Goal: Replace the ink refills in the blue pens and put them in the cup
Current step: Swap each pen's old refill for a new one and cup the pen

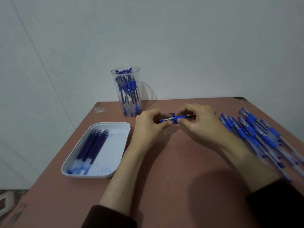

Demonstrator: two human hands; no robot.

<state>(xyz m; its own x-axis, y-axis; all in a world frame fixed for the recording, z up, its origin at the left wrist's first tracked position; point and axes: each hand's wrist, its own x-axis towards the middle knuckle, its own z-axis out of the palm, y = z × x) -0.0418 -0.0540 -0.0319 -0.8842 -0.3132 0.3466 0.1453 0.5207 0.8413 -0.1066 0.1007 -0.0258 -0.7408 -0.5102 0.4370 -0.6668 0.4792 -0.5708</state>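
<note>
blue pen (176, 119) being held level over tabletop (164, 165), tip end being pinched by left hand (148, 128), grip section by right hand (201, 125), probably for unscrewing; cup (129, 96) standing far, refills (94, 145) lying near left in tray (92, 176)

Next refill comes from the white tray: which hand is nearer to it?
Left. The left hand holds the pen just right of the tray; the right hand is farther right.
</note>
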